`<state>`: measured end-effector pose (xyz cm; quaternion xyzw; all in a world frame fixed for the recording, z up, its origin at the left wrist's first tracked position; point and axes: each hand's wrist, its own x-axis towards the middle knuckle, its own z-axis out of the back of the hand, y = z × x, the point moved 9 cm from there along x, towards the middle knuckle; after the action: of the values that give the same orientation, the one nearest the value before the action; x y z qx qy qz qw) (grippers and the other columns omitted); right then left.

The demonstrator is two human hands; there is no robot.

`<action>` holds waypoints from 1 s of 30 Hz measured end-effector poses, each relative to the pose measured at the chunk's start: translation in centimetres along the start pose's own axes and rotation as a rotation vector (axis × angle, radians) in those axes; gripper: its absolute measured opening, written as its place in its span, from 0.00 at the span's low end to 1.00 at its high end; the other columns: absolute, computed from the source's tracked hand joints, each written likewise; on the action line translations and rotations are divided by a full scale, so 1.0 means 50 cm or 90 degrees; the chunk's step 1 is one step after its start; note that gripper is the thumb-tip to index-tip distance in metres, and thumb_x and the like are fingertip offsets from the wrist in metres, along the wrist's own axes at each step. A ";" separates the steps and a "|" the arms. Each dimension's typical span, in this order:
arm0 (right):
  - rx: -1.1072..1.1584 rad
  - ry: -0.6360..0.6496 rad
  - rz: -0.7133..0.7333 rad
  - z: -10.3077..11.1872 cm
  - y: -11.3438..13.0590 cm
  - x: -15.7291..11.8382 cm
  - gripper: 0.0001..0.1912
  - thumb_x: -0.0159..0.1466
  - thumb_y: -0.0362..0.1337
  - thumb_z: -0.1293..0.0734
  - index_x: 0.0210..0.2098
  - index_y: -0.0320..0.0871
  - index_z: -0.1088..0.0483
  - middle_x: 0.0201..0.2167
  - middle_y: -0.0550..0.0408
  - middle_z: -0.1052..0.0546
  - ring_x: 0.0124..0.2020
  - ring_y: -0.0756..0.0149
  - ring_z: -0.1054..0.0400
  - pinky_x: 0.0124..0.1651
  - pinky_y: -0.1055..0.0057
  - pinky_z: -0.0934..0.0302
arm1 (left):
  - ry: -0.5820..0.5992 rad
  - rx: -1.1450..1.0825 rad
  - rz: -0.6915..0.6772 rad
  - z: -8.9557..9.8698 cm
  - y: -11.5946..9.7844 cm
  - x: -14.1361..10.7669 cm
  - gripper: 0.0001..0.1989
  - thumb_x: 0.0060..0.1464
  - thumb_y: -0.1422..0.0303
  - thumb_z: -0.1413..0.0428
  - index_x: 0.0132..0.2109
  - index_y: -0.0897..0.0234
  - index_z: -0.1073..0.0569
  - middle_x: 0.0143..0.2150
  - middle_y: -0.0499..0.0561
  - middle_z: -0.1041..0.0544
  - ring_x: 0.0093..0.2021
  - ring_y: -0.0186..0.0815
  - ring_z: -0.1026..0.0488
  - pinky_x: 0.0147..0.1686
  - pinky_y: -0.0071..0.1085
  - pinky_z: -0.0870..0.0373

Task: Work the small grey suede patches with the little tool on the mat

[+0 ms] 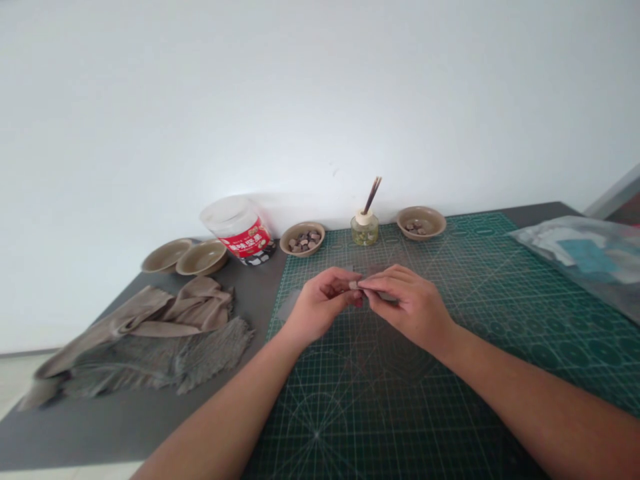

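Note:
Above the green cutting mat (320, 400), my left hand (325, 300) and my right hand (407, 300) meet fingertip to fingertip. Between the pinched fingers of both is a small pale-brown piece (354, 285), mostly hidden; its kind cannot be made out. Behind my left hand stands a brown bowl (284, 248) with several small brown and dark pebble-like pieces in it. A second brown bowl (440, 229), beyond my right hand, holds fewer of such pieces. Something clear and thin, like a plastic sheet (287, 305), lies on the mat beside my left wrist.
A reed diffuser (365, 229) stands between the bowls by the wall. Leftward are a red-labelled plastic jar (245, 237), two more brown bowls (163, 259) (205, 261) and a crumpled brown-grey cloth (150, 340). A clear bag (595, 250) with blue and white contents lies at right.

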<state>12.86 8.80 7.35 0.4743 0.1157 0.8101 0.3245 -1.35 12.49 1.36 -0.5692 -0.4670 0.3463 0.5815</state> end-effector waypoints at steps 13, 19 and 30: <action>-0.009 -0.002 -0.006 -0.002 -0.006 -0.003 0.11 0.64 0.29 0.29 0.44 0.46 0.22 0.40 0.54 0.17 0.40 0.64 0.25 0.47 0.65 0.30 | -0.033 0.147 0.000 0.009 -0.012 -0.008 0.11 0.54 0.66 0.34 0.42 0.66 0.24 0.36 0.50 0.20 0.35 0.32 0.24 0.37 0.28 0.28; -0.013 -0.012 0.014 0.000 0.005 -0.005 0.11 0.63 0.28 0.29 0.44 0.45 0.22 0.39 0.54 0.17 0.40 0.63 0.25 0.47 0.65 0.30 | -0.018 0.272 -0.012 0.008 -0.016 -0.013 0.12 0.55 0.62 0.35 0.43 0.64 0.23 0.33 0.48 0.21 0.31 0.30 0.27 0.32 0.26 0.31; -0.018 -0.008 -0.008 0.000 -0.001 -0.007 0.10 0.64 0.29 0.30 0.44 0.45 0.22 0.39 0.53 0.17 0.40 0.64 0.25 0.46 0.66 0.30 | -0.021 0.303 -0.059 0.013 -0.025 -0.014 0.12 0.56 0.62 0.36 0.45 0.64 0.22 0.34 0.49 0.21 0.33 0.32 0.25 0.32 0.26 0.29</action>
<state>12.99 8.62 7.08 0.4744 0.1050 0.8065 0.3369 -2.37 11.92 2.42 -0.3882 -0.4069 0.4288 0.7070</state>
